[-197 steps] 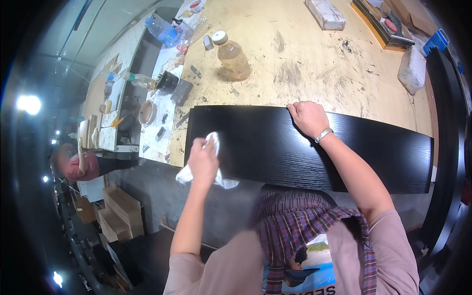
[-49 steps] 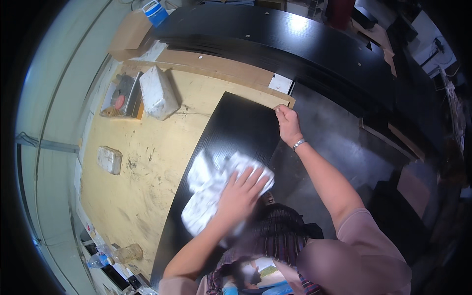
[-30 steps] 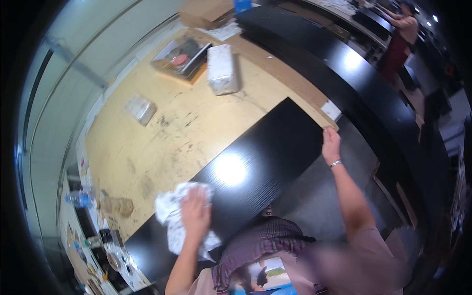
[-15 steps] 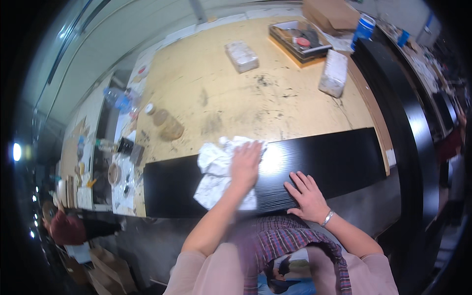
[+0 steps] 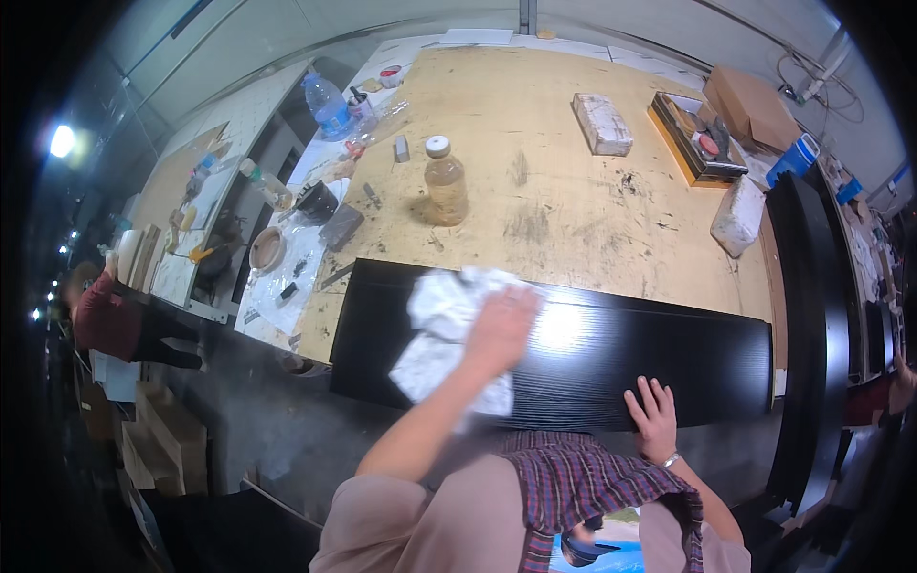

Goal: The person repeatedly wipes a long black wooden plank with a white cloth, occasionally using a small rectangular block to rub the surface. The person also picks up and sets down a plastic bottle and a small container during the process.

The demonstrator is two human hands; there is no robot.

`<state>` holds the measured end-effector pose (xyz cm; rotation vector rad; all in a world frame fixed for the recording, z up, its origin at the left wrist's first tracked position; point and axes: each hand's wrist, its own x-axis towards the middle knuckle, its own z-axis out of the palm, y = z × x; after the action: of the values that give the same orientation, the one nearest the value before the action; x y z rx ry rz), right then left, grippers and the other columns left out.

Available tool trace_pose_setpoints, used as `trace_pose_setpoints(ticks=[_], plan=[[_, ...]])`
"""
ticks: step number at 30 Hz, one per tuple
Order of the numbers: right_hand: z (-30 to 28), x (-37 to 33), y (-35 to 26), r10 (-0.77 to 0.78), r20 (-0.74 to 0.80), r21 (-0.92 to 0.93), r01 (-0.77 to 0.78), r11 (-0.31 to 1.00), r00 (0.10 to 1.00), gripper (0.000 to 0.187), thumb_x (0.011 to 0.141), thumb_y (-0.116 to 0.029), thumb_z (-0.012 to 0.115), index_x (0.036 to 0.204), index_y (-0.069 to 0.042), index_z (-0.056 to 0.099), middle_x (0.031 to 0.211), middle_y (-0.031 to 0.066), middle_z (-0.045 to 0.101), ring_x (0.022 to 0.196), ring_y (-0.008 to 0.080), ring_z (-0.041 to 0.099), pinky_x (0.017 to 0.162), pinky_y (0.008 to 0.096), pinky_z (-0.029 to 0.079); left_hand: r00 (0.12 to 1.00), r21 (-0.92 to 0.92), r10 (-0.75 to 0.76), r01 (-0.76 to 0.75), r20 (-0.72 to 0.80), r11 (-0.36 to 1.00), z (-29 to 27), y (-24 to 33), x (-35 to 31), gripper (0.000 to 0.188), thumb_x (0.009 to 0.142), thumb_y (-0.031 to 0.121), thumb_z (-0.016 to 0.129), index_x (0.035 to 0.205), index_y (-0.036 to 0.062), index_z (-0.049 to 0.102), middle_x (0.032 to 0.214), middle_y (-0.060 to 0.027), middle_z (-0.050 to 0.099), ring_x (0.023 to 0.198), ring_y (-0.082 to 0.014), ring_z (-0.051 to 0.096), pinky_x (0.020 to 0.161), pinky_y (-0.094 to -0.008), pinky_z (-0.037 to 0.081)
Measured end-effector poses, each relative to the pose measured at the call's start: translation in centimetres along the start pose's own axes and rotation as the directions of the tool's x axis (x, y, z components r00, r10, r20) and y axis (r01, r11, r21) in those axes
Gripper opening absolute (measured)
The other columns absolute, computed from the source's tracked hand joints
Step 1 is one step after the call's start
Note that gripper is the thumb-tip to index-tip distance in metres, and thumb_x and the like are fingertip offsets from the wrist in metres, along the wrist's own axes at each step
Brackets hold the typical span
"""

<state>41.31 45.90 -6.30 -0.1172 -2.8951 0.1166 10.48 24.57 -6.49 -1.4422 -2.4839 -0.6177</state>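
A long black board (image 5: 669,358) with fine wood grain lies along the near edge of the table. My left hand (image 5: 501,329) presses a crumpled white cloth (image 5: 441,310) against the left half of the board, its fingers hidden or blurred over the cloth. Farther right, my right hand (image 5: 653,420) rests on the board's near edge with nothing in it, fingers stretched out and a bracelet on the wrist.
Beyond the board stands a capped bottle (image 5: 446,191) of amber liquid. Two wrapped white blocks (image 5: 602,124) and a box of supplies (image 5: 688,143) sit farther right. More black boards (image 5: 807,353) stand at the right. Cups and bottles crowd the left edge; a person (image 5: 115,315) works beyond.
The view has turned, so the table and board appear rotated. My left hand is still on the cloth. My right hand has slid rightward and closer to the board's near edge.
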Motion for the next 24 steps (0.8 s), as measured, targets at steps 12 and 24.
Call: trace_pose_setpoints(ticks=[12, 24], plan=[[-2.5, 1.0, -1.1, -0.01, 0.014, 0.009, 0.01, 1.0, 1.0, 0.05, 0.08, 0.001, 0.06, 0.128, -0.011, 0.067, 0.142, 0.0159, 0.059, 0.131, 0.0414, 0.054, 0.109, 0.0578, 0.043, 0.359, -0.165, -0.759, 0.841, -0.543, 0.515, -14.5, -27.5, -30.1, 0.034, 0.1, 0.01, 0.05, 0.125, -0.0092, 0.063, 0.112, -0.0252, 0.071, 0.103, -0.0345, 0.069, 0.09, -0.0412, 0.053], [-14.3, 8.8, -1.1, -0.015, -0.2, 0.06, 0.027, 0.998, 0.98, 0.032, 0.063, 0.01, 0.064, 0.092, 0.0, 0.07, 0.092, 0.0123, 0.074, 0.083, 0.0284, 0.071, 0.074, 0.0372, 0.058, 0.444, -0.857, -0.881, 0.507, 0.163, 0.096, -9.6, -4.9, -21.6, 0.02, 0.099, 0.002, 0.054, 0.111, -0.0066, 0.068, 0.095, -0.0058, 0.069, 0.085, -0.0106, 0.062, 0.077, -0.0276, 0.051]])
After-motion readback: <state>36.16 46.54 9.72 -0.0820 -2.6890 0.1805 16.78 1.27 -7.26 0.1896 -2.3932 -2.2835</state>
